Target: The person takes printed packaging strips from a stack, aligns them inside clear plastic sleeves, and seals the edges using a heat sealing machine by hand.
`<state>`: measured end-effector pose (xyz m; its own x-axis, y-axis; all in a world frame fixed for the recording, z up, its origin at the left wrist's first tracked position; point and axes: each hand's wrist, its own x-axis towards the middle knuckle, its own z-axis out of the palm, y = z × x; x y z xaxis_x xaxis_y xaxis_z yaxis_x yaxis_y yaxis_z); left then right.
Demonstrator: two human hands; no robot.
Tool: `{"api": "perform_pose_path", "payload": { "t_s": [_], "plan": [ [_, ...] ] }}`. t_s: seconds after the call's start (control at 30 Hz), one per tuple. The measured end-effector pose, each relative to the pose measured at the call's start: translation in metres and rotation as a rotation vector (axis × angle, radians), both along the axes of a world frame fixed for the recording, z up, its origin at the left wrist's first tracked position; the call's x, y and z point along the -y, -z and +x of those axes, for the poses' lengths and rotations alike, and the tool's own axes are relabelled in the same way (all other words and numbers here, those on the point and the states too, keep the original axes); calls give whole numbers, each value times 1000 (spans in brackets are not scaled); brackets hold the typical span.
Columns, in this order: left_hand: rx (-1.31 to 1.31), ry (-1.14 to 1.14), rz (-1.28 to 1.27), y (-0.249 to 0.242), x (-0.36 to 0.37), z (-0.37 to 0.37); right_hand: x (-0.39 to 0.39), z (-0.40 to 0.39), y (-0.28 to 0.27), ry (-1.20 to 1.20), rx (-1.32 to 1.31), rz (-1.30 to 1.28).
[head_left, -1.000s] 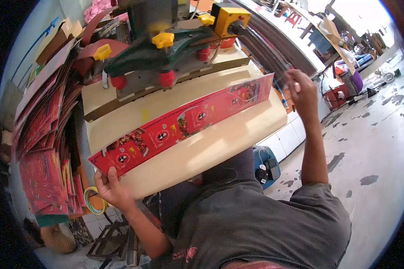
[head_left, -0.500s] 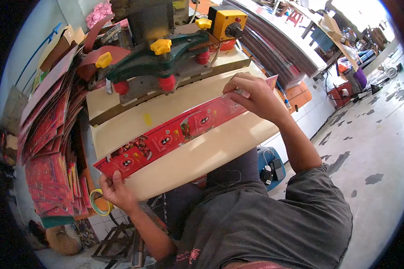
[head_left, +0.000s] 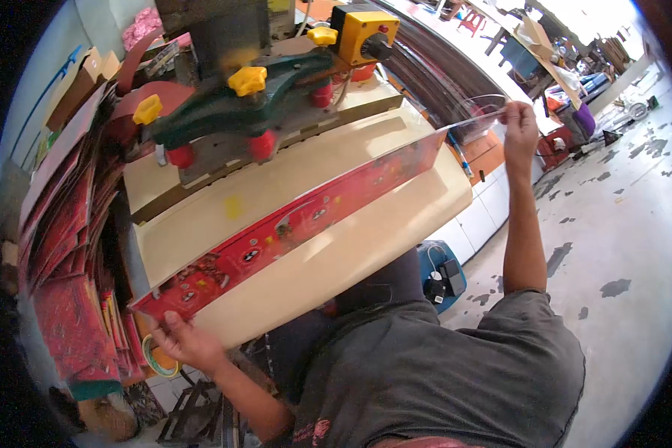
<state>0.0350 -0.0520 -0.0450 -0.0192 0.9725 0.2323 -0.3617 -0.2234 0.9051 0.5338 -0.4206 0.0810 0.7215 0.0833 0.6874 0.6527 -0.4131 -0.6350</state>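
A long red printed strip [head_left: 276,243] with food pictures lies slantwise across the cream-coloured work surface [head_left: 336,276]. At its lower left end my left hand [head_left: 190,345] pinches the corner, thumb on top. My right hand [head_left: 520,127] is raised past the upper right end, its fingers closed on a clear plastic film [head_left: 474,123]. The film stretches from my fingers back over the red strip, and a loop of it curls up beside my fingertips. Glare lies along the strip where the film overlaps it.
Behind the surface stands a green press head [head_left: 224,108] with yellow knobs [head_left: 247,81] and a yellow switch box [head_left: 364,37]. Stacked red printed sheets [head_left: 75,313] lean at the left, by a tape roll [head_left: 157,362]. A blue bin [head_left: 446,280] sits below, right of my legs.
My right hand has swung outward to the right and up, drawing the clear film out past the strip's end. My left hand and the strip's left end shifted slightly down and left in view.
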Motion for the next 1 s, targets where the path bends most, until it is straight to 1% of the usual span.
{"api": "perform_pose_path", "payload": {
  "t_s": [0.07, 0.1, 0.13, 0.17, 0.3, 0.33, 0.37, 0.43, 0.5, 0.53, 0.6, 0.63, 0.67, 0.7, 0.73, 0.77, 0.8, 0.83, 0.9, 0.93, 0.97, 1.0],
  "plan": [
    [31, -14, -50, -2, 0, 1, 53, 28, -5, 155, -19, 23],
    [4, -12, -28, -5, 1, 2, 77, 33, -12, 249, 28, 3],
    [-23, -16, -3, -6, 0, 2, 84, 28, -20, 336, 75, -13],
    [-11, -7, -37, 12, -6, -7, 93, 21, -29, 432, 124, -82],
    [-89, -20, 41, 1, -5, -1, 93, -2, -40, 425, 159, -106],
    [-169, -57, 39, -1, -5, -1, 100, 5, -38, 398, 228, -125],
    [-250, -98, 37, -3, -5, -1, 106, 9, -37, 413, 212, -111],
    [-210, -90, 38, 1, -8, -3, 122, 28, -27, 428, 196, -92],
    [-172, -88, 36, 7, -14, -9, 156, 60, -6, 434, 102, 206],
    [-211, -90, 105, 9, -17, -10, 162, 61, -1, 435, 103, 208],
    [-246, -102, 171, 10, -16, -9, 167, 66, 4, 502, 20, 255],
    [-198, -92, 57, -2, -11, -3, 155, 50, 1, 359, 17, 234],
    [-153, -78, -53, -9, -9, 0, 140, 36, -3, 357, 10, 237],
    [-158, -79, -47, -8, -11, -2, 125, 22, -8, 151, -67, 185],
    [-206, -68, 23, -3, -15, -4, 109, 5, -14, -53, -141, 134],
    [-257, -54, 92, 0, -16, -5, 88, -18, -21, -130, -187, 96],
    [-266, -49, 96, 1, -16, -3, 68, -43, -30, -208, -234, 57],
    [-266, -66, 125, 2, -17, -1, 54, -65, -39, -204, -241, 61],
    [-275, -86, 158, -4, -15, 1, 33, -99, -54, -791, -400, 44],
    [-247, -54, 48, -12, -10, 2, 27, -108, -59, -794, -404, 50],
    [-214, -25, -61, -17, -8, 3, 21, -115, -64, -880, -405, -51],
    [-213, -33, -58, -16, -8, 4, 17, -117, -67, -966, -403, -155]
  ]
}}
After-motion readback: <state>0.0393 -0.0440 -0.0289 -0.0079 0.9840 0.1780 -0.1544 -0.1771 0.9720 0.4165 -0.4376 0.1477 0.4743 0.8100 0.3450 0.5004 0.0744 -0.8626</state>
